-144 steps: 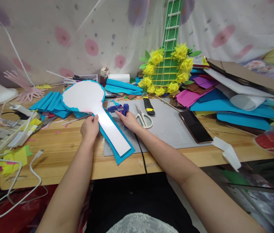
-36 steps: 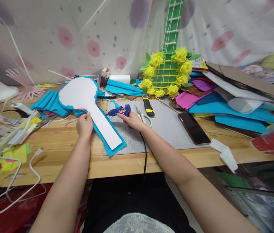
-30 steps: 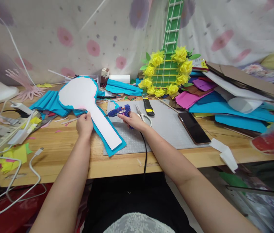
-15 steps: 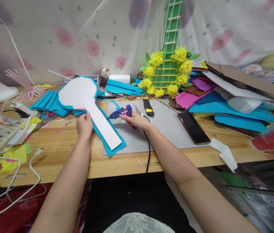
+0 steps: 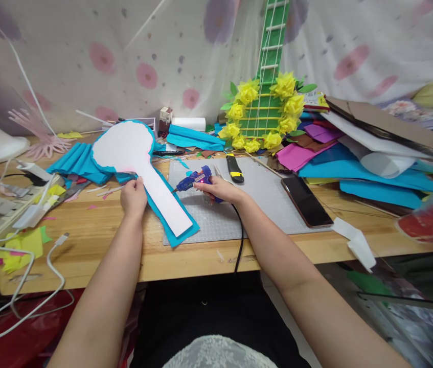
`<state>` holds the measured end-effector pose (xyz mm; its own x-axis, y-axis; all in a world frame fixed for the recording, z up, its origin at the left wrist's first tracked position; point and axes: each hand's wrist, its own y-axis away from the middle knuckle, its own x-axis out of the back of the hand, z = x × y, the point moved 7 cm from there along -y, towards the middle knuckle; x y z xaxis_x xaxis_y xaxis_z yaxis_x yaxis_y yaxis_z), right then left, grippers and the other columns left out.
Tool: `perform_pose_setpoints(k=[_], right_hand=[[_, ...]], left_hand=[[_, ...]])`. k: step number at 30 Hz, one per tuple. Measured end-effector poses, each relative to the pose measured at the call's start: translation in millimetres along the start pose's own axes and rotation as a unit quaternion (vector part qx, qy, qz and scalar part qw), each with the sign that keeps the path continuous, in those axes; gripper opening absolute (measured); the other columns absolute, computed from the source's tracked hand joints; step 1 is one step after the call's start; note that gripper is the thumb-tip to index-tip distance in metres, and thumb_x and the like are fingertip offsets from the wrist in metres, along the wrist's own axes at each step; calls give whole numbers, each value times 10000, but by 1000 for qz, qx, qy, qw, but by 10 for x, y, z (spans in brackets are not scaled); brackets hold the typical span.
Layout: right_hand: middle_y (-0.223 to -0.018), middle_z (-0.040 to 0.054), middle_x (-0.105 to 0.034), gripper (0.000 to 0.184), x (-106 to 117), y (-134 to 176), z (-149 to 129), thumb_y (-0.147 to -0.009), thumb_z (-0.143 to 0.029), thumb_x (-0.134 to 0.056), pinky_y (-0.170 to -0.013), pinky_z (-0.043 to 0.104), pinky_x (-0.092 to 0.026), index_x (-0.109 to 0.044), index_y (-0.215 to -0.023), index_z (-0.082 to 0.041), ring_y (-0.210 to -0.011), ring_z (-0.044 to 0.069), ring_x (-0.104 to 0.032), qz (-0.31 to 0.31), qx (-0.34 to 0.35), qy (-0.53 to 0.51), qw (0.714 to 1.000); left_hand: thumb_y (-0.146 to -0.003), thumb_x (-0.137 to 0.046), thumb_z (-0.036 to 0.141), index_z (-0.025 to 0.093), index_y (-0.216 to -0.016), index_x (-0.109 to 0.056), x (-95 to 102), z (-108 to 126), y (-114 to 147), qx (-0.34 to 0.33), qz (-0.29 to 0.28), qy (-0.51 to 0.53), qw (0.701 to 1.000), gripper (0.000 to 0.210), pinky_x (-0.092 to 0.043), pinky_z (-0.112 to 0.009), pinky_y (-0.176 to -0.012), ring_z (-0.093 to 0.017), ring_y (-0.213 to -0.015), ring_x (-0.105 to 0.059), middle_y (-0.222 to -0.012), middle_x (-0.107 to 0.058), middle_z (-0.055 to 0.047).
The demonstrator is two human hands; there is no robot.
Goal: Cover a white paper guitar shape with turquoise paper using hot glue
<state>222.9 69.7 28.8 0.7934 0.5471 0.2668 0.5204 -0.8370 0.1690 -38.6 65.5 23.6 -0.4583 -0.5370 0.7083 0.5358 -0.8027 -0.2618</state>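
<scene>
Held the white cutout (image 5: 143,163) between left fingers (image 5: 138,186), closed in a pinch at its near edge, at the narrowing from round head to handle. Had its head beyond the left fingers, its handle slanting down toward the right, and blue paper (image 5: 186,235) beneath, showing as a border. Gripped the glue gun (image 5: 199,177) with right fingers (image 5: 206,188), curled around its body, nozzle pointing left at the border beside the handle; could not tell touching from just above. Had the black cord (image 5: 242,235) trailing below the right fingers, and the grey mat (image 5: 266,204) under them on the tabletop (image 5: 89,230). Had the scissors (image 5: 219,174) just beyond the right fingers, partly hidden, with the knife (image 5: 235,169) a little farther beyond; the phone (image 5: 307,202) to their right, well apart; the flowered green guitar (image 5: 264,122) well beyond. Had pleated paper (image 5: 78,161) beyond and left of the left fingers, yellow scraps (image 5: 28,249) farther left and nearer.
</scene>
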Motion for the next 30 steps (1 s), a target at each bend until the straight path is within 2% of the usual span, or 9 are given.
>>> perform_pose_setpoints(k=[8,12,15,19,24,30], right_hand=[[-465,-72,-411,398,52,35,42,-779,-532,-627,-387,186,-462,-494,-664,-176,-398,59,-430,-36,-4,-18,999],[-522,-44,-501,388,49,43,77,-773,-517,-640,-389,162,-451,-553,-695,-147,-423,43,-427,-59,-12,-38,998],[-541,-22,-548,393,50,44,72,-769,-516,-644,-387,159,-449,-577,-705,-133,-426,40,-425,-51,-16,-39,998],[-519,-34,-525,390,42,39,71,-765,-514,-649,-390,160,-457,-569,-706,-137,-427,45,-438,-46,-18,-42,998],[-553,-53,-512,339,30,26,107,-784,-479,-645,-397,162,-466,-570,-807,-149,-429,42,-431,-62,-14,-70,996],[-550,-52,-500,336,28,23,112,-789,-478,-638,-399,159,-468,-562,-778,-151,-437,43,-433,-68,-12,-63,996]], left_hand=[[-873,-396,413,212,-560,-421,7,5,-1,2,-3,-11,1000,373,-224,-287,-536,-157,-549,-383,-548,-457,-10],[-871,-402,410,211,-574,-440,8,0,-3,8,-3,-9,1000,360,-231,-285,-534,-160,-558,-399,-565,-481,-16],[-867,-408,410,209,-557,-417,10,-7,-2,10,0,-8,1000,369,-222,-285,-524,-154,-543,-377,-553,-466,-12],[-869,-401,408,211,-553,-406,10,-1,6,7,-3,-8,1000,372,-221,-286,-530,-152,-542,-364,-544,-444,-7],[-865,-408,399,210,-553,-403,24,15,13,11,-2,-2,1000,365,-219,-286,-532,-152,-544,-362,-542,-435,-7],[-868,-403,405,214,-554,-403,19,8,12,9,-4,-6,1000,367,-224,-289,-537,-159,-549,-372,-548,-444,-9]])
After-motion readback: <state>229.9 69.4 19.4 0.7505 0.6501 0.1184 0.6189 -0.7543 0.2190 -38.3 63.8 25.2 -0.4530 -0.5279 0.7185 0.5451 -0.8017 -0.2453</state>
